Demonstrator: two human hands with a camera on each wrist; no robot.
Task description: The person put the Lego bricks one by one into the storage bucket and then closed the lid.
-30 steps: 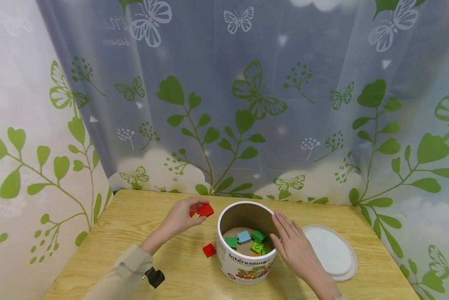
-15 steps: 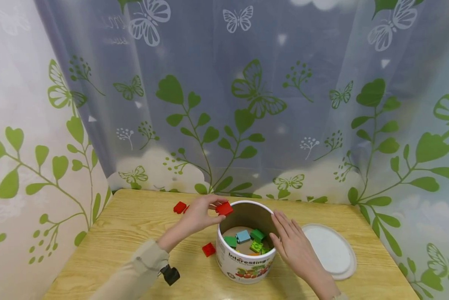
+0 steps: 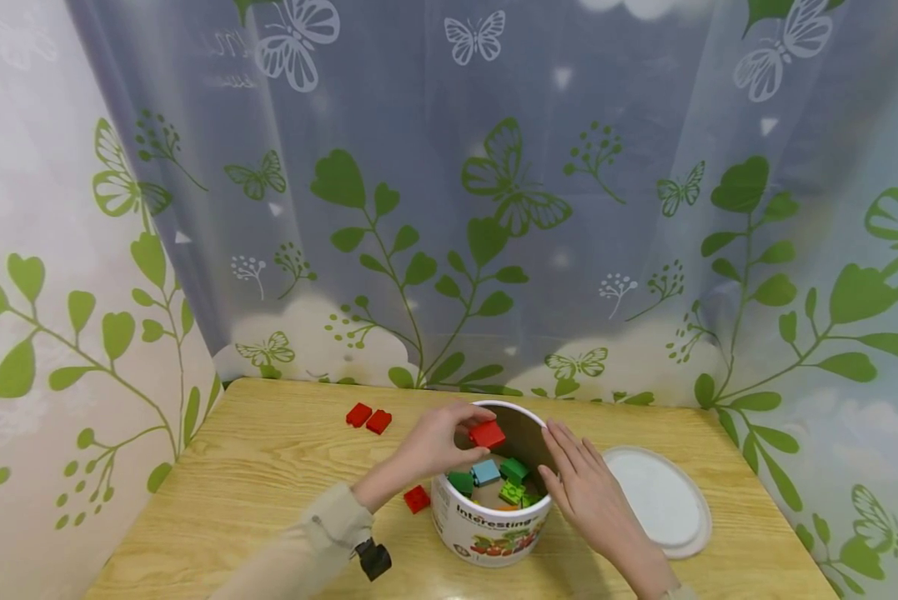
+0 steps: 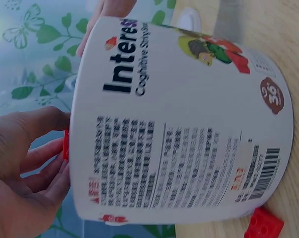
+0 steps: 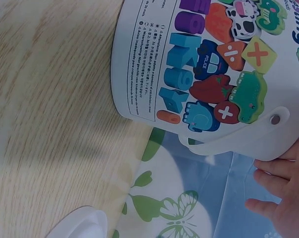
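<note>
My left hand (image 3: 443,440) pinches a red toy brick (image 3: 487,434) over the mouth of a white round tub (image 3: 486,533). In the left wrist view only a sliver of that brick shows past the tub's rim. My right hand (image 3: 587,493) rests on the tub's right rim with its fingers straight. Inside the tub lie a light blue brick (image 3: 484,473), a dark green brick (image 3: 514,471), a lime green brick (image 3: 512,492) and some others, partly hidden by the front wall.
Two red bricks, a left one (image 3: 358,414) and a right one (image 3: 378,422), lie at the back left of the wooden table (image 3: 283,467). Another red brick (image 3: 417,499) sits just left of the tub. A white lid (image 3: 662,500) lies right of it, and a printed curtain (image 3: 418,208) hangs behind.
My left hand has carried the red brick rightward from the table's back left to over the tub, uncovering two red bricks there. The right hand stays at the rim.
</note>
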